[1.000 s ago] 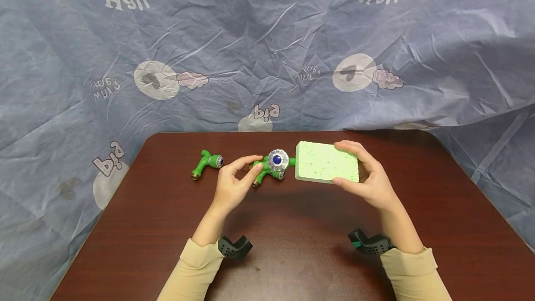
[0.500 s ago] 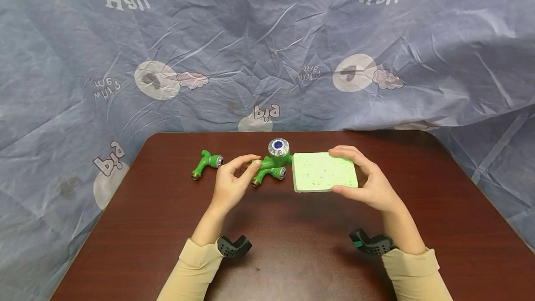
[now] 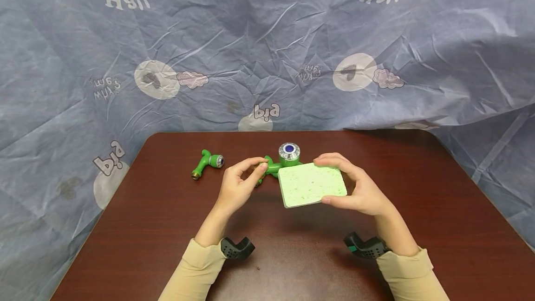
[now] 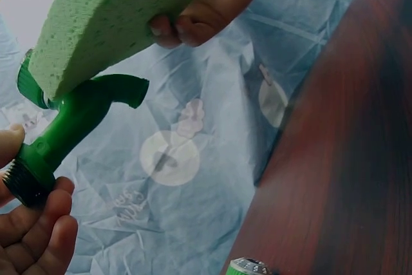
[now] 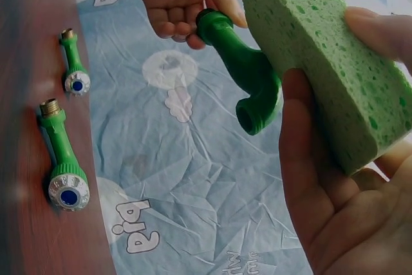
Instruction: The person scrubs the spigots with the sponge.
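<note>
With left hand (image 3: 237, 189), pinching a green tap (image 4: 80, 117) by its threaded end (image 4: 27, 183); with right hand (image 3: 361, 190), gripping a sponge (image 3: 311, 185) close to it. Holding both above a table (image 3: 292, 259).

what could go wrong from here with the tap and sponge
The left hand pinches the held tap at its threaded end, so it might twist or slip if the sponge pushes hard. The right hand grips the sponge toward one end, so its far end could flex. Other taps lie on the table, so a dropped one might hit them.
</note>
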The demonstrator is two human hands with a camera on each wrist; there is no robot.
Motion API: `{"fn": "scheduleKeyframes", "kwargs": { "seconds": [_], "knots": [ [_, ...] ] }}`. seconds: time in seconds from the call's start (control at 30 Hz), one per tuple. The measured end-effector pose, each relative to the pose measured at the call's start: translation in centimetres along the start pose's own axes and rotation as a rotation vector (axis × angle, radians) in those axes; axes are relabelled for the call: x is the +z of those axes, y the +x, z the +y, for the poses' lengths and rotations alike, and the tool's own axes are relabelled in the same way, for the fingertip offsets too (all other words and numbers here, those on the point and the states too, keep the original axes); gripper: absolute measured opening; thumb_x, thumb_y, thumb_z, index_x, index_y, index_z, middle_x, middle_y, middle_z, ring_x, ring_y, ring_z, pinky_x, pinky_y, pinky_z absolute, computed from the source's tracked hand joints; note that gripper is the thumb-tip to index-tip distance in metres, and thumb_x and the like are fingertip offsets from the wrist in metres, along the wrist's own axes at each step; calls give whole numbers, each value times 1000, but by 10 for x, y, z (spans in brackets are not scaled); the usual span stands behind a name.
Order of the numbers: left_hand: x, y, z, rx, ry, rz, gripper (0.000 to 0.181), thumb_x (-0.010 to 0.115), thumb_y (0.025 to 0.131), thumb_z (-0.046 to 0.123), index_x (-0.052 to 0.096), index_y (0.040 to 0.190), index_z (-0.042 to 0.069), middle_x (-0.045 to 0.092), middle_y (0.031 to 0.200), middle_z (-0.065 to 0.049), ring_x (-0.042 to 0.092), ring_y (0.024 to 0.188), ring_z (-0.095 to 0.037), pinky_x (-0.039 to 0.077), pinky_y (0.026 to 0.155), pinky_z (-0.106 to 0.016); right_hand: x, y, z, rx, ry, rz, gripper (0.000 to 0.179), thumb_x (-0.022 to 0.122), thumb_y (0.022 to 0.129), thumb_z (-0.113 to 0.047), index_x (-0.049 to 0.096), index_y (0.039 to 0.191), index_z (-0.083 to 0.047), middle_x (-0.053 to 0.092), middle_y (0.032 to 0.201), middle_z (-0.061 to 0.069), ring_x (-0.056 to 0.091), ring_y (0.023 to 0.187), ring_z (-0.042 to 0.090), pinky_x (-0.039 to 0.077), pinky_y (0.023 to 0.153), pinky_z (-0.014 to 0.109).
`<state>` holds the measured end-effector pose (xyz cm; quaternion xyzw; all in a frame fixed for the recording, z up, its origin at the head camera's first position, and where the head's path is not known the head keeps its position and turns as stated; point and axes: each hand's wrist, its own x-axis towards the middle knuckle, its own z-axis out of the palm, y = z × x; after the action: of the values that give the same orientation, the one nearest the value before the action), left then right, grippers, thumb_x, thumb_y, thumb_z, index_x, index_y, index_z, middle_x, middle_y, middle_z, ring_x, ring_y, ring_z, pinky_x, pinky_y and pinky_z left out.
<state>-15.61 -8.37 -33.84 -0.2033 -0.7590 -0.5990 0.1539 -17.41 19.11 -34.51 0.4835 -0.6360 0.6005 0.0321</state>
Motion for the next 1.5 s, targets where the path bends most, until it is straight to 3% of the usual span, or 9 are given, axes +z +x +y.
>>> {"fn": "scheduleKeyframes", "kwargs": {
  "seconds": [0.13,0.3,0.37,0.6,0.83,1.13,1.37,1.5],
  "knots": [
    [1,0,1,-23,-29,-18,20,62,90,6,67,105,-6,62,74,-18,53,61,-7,43,52,-18,4,1,2,-11,57,-9,71,67,61,27,43,126,15,38,126,28,51,106,25,55,69,27],
    [1,0,1,-17,-39,-49,21,61,91,6,66,107,-7,62,79,-23,55,62,-25,42,53,-18,8,3,3,-11,76,-21,72,69,62,26,43,127,14,39,127,25,52,105,24,55,71,28],
    [2,0,1,-5,-36,-49,20,62,91,6,66,106,-7,62,78,-23,54,61,-26,42,53,-18,8,3,2,-18,68,-18,72,69,61,26,43,127,14,40,126,24,51,106,25,55,71,28],
    [2,0,0,-23,-70,-34,19,63,90,4,67,104,-7,63,75,-22,55,61,-4,44,52,-18,2,0,-7,-41,71,29,73,66,59,30,43,126,16,40,127,23,51,106,25,55,69,26],
    [6,-1,-1,38,-58,-8,17,64,88,2,67,101,-7,65,82,-15,55,64,-18,46,55,-21,10,3,-5,-31,72,26,74,68,59,29,43,127,15,40,128,22,51,105,24,55,68,27],
    [7,-1,1,61,-49,-4,17,64,88,1,67,101,-8,66,84,-16,56,64,-24,46,55,-21,9,2,-12,-71,89,51,73,66,58,28,43,127,16,40,128,24,49,109,26,54,70,26],
    [4,-1,-2,31,-96,11,17,63,88,2,66,101,-9,62,75,-21,54,59,-7,45,52,-18,6,1,1,30,74,2,69,67,64,26,43,127,15,40,128,23,52,104,23,56,68,27],
    [3,-1,-2,33,-90,31,17,64,88,2,66,101,-9,62,73,-19,52,59,-4,42,51,-17,2,-2,7,100,36,-5,67,69,65,23,44,127,13,40,129,22,52,103,21,55,70,27]
  ]
}}
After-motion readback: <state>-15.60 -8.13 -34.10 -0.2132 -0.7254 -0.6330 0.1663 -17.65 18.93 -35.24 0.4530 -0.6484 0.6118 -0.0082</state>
